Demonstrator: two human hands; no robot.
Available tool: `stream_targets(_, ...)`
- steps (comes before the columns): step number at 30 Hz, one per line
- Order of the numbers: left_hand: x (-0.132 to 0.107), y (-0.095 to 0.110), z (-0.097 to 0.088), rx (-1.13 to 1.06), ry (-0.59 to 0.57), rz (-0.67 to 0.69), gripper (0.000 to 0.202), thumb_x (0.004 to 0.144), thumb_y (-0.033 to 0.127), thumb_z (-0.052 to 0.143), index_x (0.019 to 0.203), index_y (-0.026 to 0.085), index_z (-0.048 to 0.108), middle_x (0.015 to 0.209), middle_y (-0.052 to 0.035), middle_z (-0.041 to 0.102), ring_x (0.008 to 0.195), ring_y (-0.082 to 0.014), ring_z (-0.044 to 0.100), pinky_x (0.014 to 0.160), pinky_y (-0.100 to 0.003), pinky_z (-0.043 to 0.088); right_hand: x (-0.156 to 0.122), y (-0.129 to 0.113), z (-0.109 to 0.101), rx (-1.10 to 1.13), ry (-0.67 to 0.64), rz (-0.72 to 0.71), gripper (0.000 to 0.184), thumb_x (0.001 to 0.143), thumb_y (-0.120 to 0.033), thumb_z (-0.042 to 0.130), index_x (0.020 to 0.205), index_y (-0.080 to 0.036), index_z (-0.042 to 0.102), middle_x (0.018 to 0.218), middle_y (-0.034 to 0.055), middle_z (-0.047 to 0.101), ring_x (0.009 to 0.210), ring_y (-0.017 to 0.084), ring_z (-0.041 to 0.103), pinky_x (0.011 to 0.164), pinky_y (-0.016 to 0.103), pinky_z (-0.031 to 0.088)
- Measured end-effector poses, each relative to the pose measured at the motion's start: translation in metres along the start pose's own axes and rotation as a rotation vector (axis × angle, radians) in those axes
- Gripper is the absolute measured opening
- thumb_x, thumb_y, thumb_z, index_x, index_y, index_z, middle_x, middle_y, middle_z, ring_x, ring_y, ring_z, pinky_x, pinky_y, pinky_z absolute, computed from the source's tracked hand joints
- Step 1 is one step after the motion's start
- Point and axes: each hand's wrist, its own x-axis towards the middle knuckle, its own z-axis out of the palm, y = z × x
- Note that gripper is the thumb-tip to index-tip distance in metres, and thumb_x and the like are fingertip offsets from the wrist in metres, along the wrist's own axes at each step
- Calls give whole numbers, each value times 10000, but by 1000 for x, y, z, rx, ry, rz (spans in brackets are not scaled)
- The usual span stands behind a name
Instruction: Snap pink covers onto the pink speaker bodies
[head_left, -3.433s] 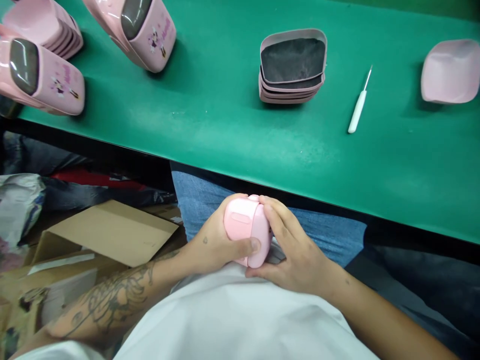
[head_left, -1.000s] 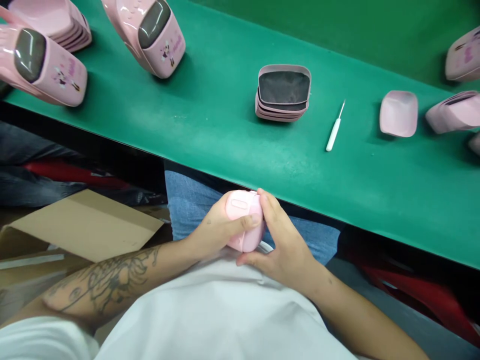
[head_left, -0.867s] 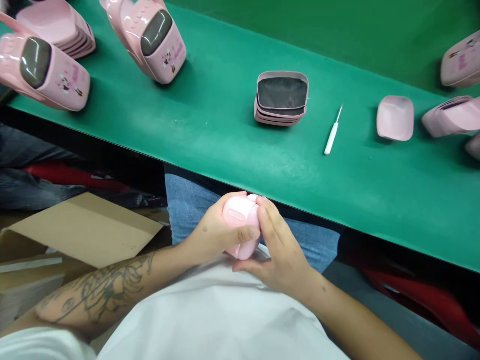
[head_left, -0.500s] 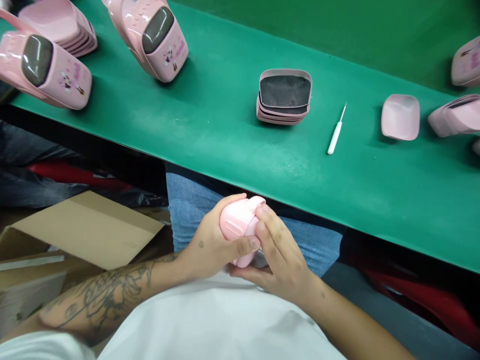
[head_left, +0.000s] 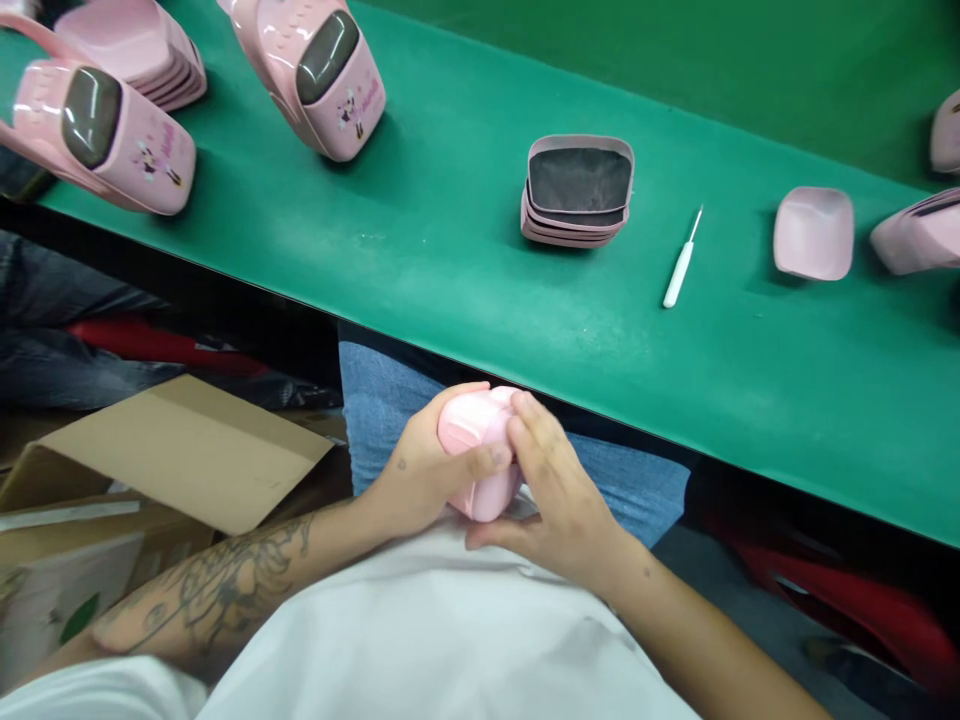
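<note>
A glossy pink rounded plastic piece [head_left: 480,425] is held close to my body, just below the table edge. My left hand [head_left: 435,465] wraps around its left side, thumb lying across the front. My right hand [head_left: 555,480] presses on its right side with the fingertips, thumb underneath. Much of the piece is covered by my fingers, so its full shape does not show. On the table beyond stand a nested stack of pink shells with dark insides [head_left: 577,190] and a white-handled thin-tipped tool [head_left: 681,270].
A green table [head_left: 450,270] runs across the view. Pink handled containers with dark windows [head_left: 334,85] and stacked pink shells [head_left: 169,60] stand at the left. A pink cup-like shell [head_left: 814,232] and more pink pieces [head_left: 919,232] are at the right. An open cardboard box [head_left: 187,450] sits lower left.
The pink piece has turned slightly in my hands, and my right fingers lie flatter against its side. The table items appear shifted a little to the right as the view moves.
</note>
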Motion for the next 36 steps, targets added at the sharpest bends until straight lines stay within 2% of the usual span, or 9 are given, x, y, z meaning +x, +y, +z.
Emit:
stream_targets(4,3,11,7,-310,-11,-50,600,859,522,830,1303,144,692,1267,-177,779,1076,-341,765,878,-420,636,2,4,-4,40,2,103,1144,911,-723,703,1746,-158,162,1764,262,310,1627,418,372,1243,677,450)
stream_targets(9,-2,24,14,-495,39,-233,457,940,525,740,1196,147,758,1194,-150,808,1047,-301,774,885,-383,648,8,2,-5,-64,37,-22,953,970,-587,730,1731,-256,262,1814,172,235,1621,396,381,1251,637,435)
stream_targets(11,-2,27,14,-530,38,-293,457,980,549,677,1185,150,766,1185,-146,809,1041,-297,775,879,-385,650,10,1,-4,-107,52,-68,899,976,-584,726,1716,-299,301,1798,152,296,1599,382,424,1244,620,436)
stream_targets(15,-1,29,15,-569,50,-346,465,1009,568,628,1166,152,767,1142,-139,809,1015,-273,771,887,-364,641,14,0,-3,-133,23,-73,777,979,-613,710,1646,-352,408,1625,134,587,1513,357,554,1227,587,444)
stream_targets(17,-1,30,16,-593,59,-366,450,1019,561,616,1134,152,765,1117,-134,806,977,-258,769,860,-354,639,15,-1,-2,-137,3,-68,771,978,-593,724,1638,-345,414,1557,122,657,1499,350,574,1235,570,435)
stream_targets(25,-6,32,20,-661,78,-422,458,1029,567,594,1104,144,752,1029,-107,787,831,-211,738,716,-317,608,11,-6,-3,-188,-12,-122,795,1051,-535,635,1703,-225,301,1518,209,670,1527,366,543,1166,570,485)
stream_targets(31,-6,35,22,-676,92,-404,458,1036,579,579,1113,156,736,919,-80,758,717,-195,697,606,-304,569,13,-9,-4,-235,9,-78,718,1077,-552,571,1698,-291,323,1528,141,680,1489,327,589,1225,545,417)
stream_targets(34,-9,37,22,-650,69,-386,464,1027,587,591,1149,164,736,960,-95,768,753,-211,704,644,-319,586,13,-10,-5,-233,-9,-58,686,1078,-556,557,1693,-343,340,1577,107,644,1526,326,544,1257,553,384)
stream_targets(36,-14,38,23,-596,70,-295,469,1011,584,626,1196,168,740,1087,-118,785,908,-252,742,749,-347,621,10,-12,-5,-225,54,-54,684,1072,-574,553,1691,-366,353,1644,104,571,1571,348,477,1263,573,377)
